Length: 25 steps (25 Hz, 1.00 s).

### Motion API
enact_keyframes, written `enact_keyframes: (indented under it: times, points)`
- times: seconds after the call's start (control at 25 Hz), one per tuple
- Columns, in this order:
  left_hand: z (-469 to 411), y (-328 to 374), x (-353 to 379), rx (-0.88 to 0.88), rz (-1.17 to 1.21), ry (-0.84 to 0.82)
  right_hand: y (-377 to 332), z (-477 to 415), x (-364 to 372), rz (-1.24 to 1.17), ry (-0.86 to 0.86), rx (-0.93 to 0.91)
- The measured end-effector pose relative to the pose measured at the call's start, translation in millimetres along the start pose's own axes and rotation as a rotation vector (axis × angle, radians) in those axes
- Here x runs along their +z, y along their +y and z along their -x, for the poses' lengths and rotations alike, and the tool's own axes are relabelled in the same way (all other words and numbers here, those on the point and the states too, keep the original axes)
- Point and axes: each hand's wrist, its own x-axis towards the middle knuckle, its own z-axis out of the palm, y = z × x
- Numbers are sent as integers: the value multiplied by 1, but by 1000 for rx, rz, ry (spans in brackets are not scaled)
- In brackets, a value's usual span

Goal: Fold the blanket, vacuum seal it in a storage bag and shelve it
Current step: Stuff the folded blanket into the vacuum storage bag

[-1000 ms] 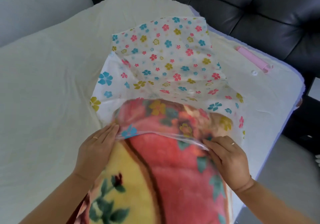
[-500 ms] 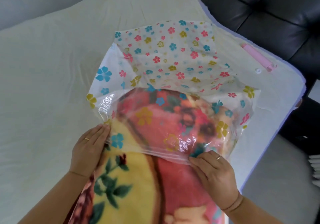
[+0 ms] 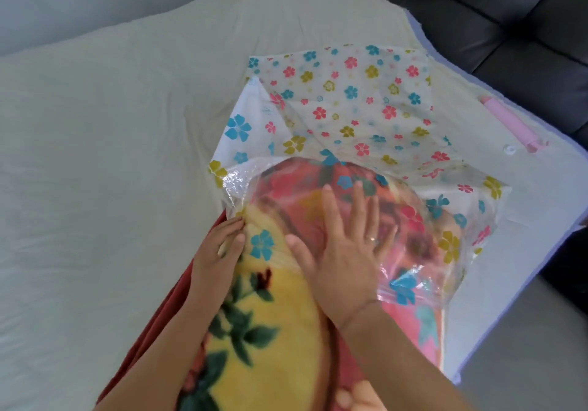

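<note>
The right hand (image 3: 346, 245) lies flat and wide open, fingers spread, pressing down on the clear top of the flower-printed plastic storage bag (image 3: 350, 101), right over the bulge where the thick yellow-and-pink floral fleece blanket (image 3: 270, 331) sits inside. The left hand (image 3: 219, 245) is at the left corner of the bag's mouth, its fingertips and thumb closed on the plastic lip against the blanket's side (the exact pinch is a little blurred).

The blanket's far half is in the bag; the near half sticks out of the mouth toward the person, running under both forearms. Beyond the blanket the bag lies flat, its far end creased over.

All of this rests on a bed with a cream sheet (image 3: 111, 156). There is broad open sheet to the left, while on the right the bag comes near the bed's lilac edge (image 3: 521, 286). A pink tube-shaped hand pump (image 3: 509, 124) lies near the far right edge, with a small clear round cap (image 3: 509, 149) just beside it, both well apart from the hands.
</note>
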Motion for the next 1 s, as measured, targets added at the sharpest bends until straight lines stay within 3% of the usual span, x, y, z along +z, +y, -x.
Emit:
enact_keyframes:
  times: [0.12,0.2,0.28,0.36,0.52,0.64,0.72,1.0]
  points:
    - [-12,-14,-7,-51,48,185,6,4,43,206,-122,26]
    - [-32,-46,-24,-239,-31,274,20,9,51,239,-94,41]
    - [-45,-84,-37,-520,-100,150,26,11,52,232,-35,45]
    - [-46,-119,-40,-647,-163,-40,28,11,56,203,11,39]
    - [-56,-135,-45,-595,-238,-231,33,13,59,133,70,35]
    - [-59,-125,-58,-668,-140,-356,31,12,59,99,54,41]
    - [-49,-113,-58,-697,-85,-387,29,14,55,78,23,66]
    - [-8,-37,-44,-532,157,-385,4,23,38,-200,43,253]
